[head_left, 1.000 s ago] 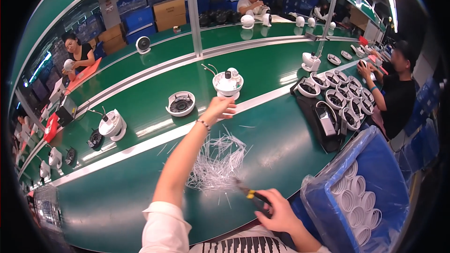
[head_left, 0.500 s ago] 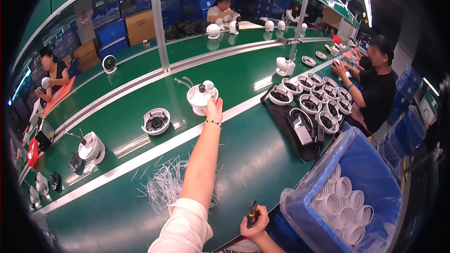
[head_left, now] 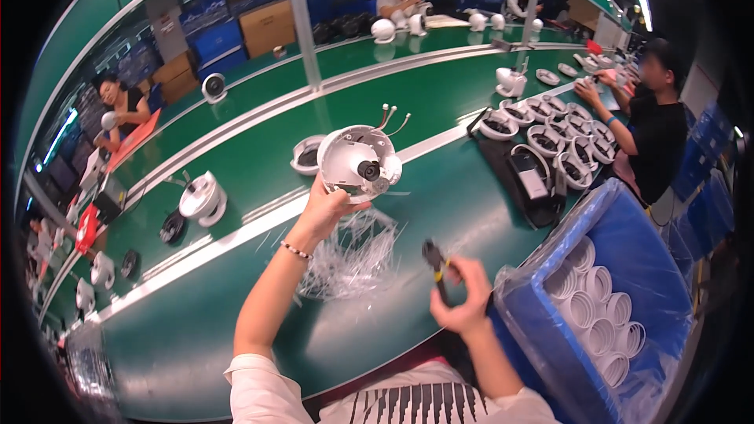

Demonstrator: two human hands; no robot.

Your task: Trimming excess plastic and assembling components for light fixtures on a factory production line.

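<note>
My left hand (head_left: 328, 210) grips a round white camera housing (head_left: 339, 166) from below, above the bench edge. Its open side is turned my way, showing a black lens (head_left: 368, 170), and thin wires (head_left: 390, 118) stick up from its rim. Lower right, my right hand (head_left: 469, 298) is closed round side cutters (head_left: 437, 268) with black and yellow handles, jaws pointing up. The cutters are apart from the housing. Beneath the housing, a loose pile of thin clear-white plastic strips (head_left: 357, 259) lies on the green bench.
Behind runs a green conveyor (head_left: 259, 141) with another white housing (head_left: 203, 200) and a white ring part (head_left: 305, 155). Several white rings with black inserts (head_left: 546, 140) crowd the right. A blue bin (head_left: 660, 267) holds white rings. A co-worker (head_left: 656, 110) sits at right; others work across the line.
My left hand has lifted the housing off the conveyor, drawn it nearer and tilted its open side toward me. My right hand has risen with the cutters. The view has shifted.
</note>
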